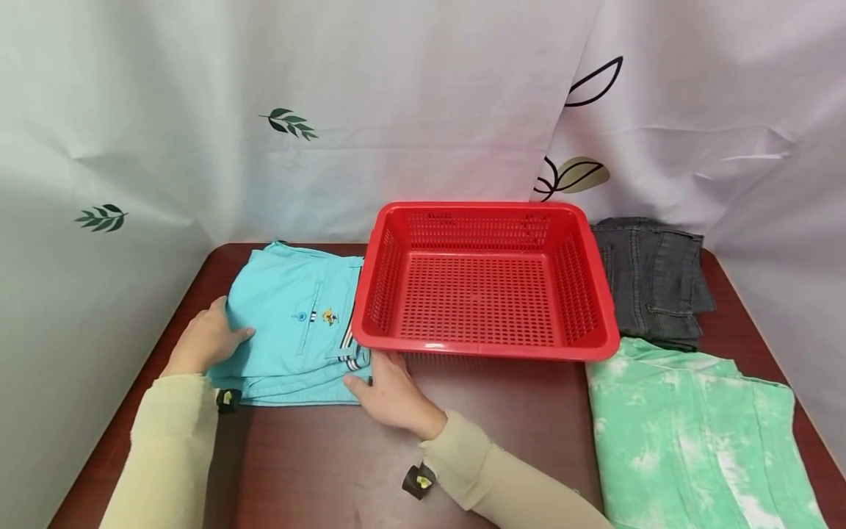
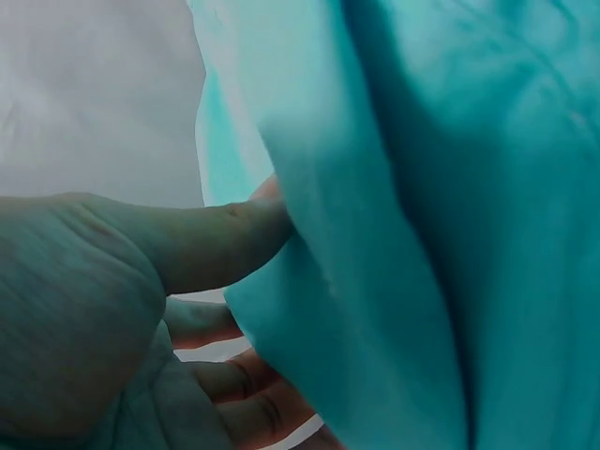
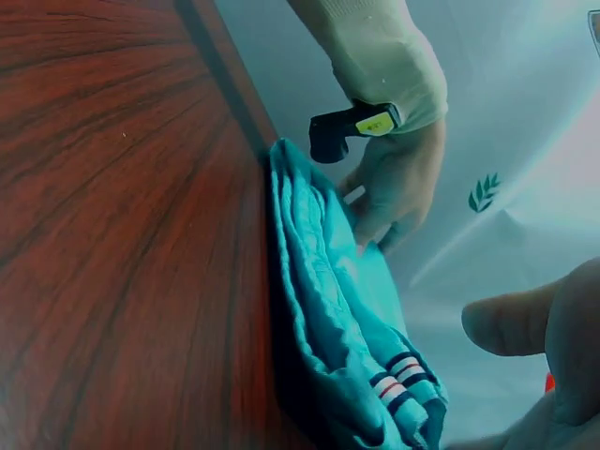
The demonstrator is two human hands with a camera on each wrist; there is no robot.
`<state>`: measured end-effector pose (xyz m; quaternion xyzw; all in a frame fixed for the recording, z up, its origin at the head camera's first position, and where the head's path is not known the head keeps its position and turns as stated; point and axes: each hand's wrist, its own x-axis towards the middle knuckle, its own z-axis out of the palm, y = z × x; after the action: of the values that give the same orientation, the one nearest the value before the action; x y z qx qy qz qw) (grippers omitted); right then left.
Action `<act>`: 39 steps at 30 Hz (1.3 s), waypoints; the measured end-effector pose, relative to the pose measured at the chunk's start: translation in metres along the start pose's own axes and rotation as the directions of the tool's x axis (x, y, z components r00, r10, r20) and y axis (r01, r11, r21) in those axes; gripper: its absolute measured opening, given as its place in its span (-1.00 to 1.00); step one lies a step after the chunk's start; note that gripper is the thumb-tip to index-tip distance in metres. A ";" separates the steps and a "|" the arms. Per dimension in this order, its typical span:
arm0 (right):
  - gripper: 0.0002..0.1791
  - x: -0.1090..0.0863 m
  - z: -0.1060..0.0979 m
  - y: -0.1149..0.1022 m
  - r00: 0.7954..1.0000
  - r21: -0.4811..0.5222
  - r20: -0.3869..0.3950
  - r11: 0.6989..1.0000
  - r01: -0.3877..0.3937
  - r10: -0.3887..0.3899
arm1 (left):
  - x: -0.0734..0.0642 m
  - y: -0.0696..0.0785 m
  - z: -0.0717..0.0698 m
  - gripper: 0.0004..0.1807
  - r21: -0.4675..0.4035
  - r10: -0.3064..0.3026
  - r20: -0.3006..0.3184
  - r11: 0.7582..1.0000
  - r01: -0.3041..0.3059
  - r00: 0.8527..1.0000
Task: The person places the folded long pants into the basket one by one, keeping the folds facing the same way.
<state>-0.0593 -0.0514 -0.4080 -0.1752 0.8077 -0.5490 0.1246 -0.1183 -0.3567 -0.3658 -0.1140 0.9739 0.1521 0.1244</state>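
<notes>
Folded turquoise pants (image 1: 284,294) with a striped waistband lie on the left of the table. At their left edge is my left hand (image 1: 206,339), thumb on top of the cloth. The left wrist view shows that thumb against a fold of the pants (image 2: 375,234), with the fingers going behind the edge. My right hand (image 1: 395,393) is at the waistband end, its fingertips hidden under the basket's rim. Seen from the right wrist, its thumb (image 3: 511,323) is straight and apart from the pants (image 3: 337,300).
A red plastic basket (image 1: 485,354) stands in the middle, its near-left corner overhanging the waistband. Folded dark grey jeans (image 1: 651,283) lie to its right. Nearer on the right are green tie-dye folded clothes (image 1: 694,433). White curtains (image 1: 410,95) enclose the brown table (image 1: 317,470).
</notes>
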 end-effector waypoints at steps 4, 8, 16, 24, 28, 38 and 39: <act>-0.25 0.001 0.004 -0.002 0.996 0.053 0.006 0.995 -0.088 0.088 | 0.000 -0.005 -0.003 -0.03 0.020 -0.009 0.011 1.000 0.009 1.000; -0.40 0.003 0.007 -0.004 0.982 0.112 0.012 0.976 -0.188 0.188 | 0.000 -0.011 -0.005 -0.05 0.036 -0.019 0.021 0.999 0.018 1.000; -0.43 0.009 0.012 -0.003 0.956 0.275 0.014 0.918 -0.285 0.292 | -0.003 -0.018 -0.008 -0.03 0.001 -0.016 0.046 1.000 0.016 0.999; -0.15 0.011 0.014 -0.003 0.993 0.361 0.019 0.925 -0.117 0.118 | -0.003 -0.027 -0.007 -0.01 -0.039 0.054 0.066 0.998 -0.051 0.996; -0.16 0.012 0.015 -0.004 0.994 0.396 0.018 0.912 -0.110 0.112 | -0.004 -0.027 -0.007 0.00 -0.072 0.067 0.072 0.996 -0.062 0.995; -0.27 0.019 0.022 0.000 0.986 0.533 0.013 0.833 -0.149 0.168 | -0.007 -0.028 -0.005 -0.04 -0.156 0.082 0.078 0.985 -0.069 0.994; -0.28 0.020 0.022 0.001 0.987 0.540 0.015 0.829 -0.144 0.161 | -0.007 -0.028 -0.005 -0.04 -0.160 0.083 0.077 0.985 -0.070 0.994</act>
<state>-0.0685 -0.0784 -0.4170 -0.0595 0.6340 -0.7448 0.1996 -0.1056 -0.3831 -0.3666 -0.0796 0.9564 0.2376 0.1497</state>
